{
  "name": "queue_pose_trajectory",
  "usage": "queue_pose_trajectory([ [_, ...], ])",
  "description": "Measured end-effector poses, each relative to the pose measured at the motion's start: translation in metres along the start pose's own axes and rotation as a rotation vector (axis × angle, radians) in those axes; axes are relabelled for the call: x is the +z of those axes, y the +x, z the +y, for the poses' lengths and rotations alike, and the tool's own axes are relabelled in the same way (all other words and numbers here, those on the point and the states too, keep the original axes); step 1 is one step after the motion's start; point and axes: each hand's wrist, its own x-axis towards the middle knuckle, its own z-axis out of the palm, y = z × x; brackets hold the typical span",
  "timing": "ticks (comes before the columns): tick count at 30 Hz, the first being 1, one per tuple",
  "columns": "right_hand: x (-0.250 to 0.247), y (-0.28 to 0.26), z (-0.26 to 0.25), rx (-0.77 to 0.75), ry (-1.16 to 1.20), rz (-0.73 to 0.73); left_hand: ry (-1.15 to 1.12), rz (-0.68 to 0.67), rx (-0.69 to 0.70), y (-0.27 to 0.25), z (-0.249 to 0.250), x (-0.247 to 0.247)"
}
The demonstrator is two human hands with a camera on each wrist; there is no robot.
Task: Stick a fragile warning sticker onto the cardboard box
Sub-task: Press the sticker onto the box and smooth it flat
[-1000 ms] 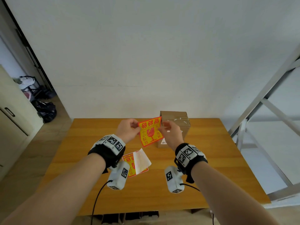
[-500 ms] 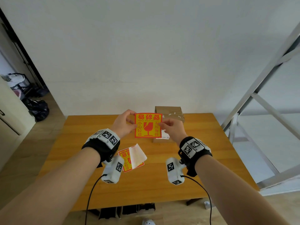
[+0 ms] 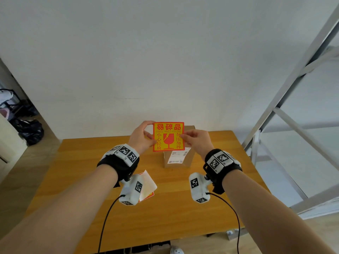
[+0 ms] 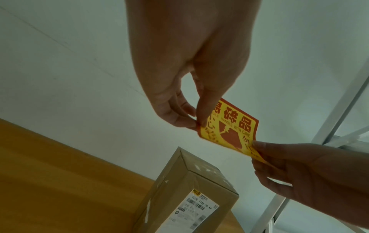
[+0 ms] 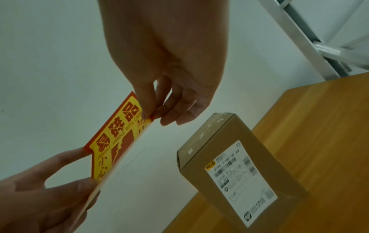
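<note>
A yellow and red fragile sticker (image 3: 168, 136) hangs upright in the air, its printed face toward me. My left hand (image 3: 143, 137) pinches its left edge and my right hand (image 3: 196, 142) pinches its right edge. The cardboard box (image 3: 178, 158) with a white shipping label stands on the wooden table (image 3: 91, 162) behind and below the sticker, partly hidden by it. In the left wrist view the sticker (image 4: 231, 129) is above the box (image 4: 191, 193), apart from it. The right wrist view shows the sticker (image 5: 115, 138) left of the box (image 5: 235, 165).
A stack of sticker sheets with a loose white backing paper (image 3: 147, 186) lies on the table under my left wrist. A metal rack frame (image 3: 286, 107) stands to the right. A white wall is close behind the table. Bags lie on the floor at far left.
The sticker has been turned from tilted to square and upright and lifted slightly, in front of the box. Both hands kept their pinch on its edges.
</note>
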Motion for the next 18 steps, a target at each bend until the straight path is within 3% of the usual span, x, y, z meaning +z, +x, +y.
queue_pose_trajectory([
  [5, -0.018, 0.029, 0.003, -0.001, -0.022, 0.052, -0.055, 0.030, -0.081, 0.028, 0.010, 0.015],
  [18, -0.044, 0.102, 0.032, 0.106, -0.147, -0.005, -0.158, 0.079, -0.363, 0.097, 0.010, 0.058],
])
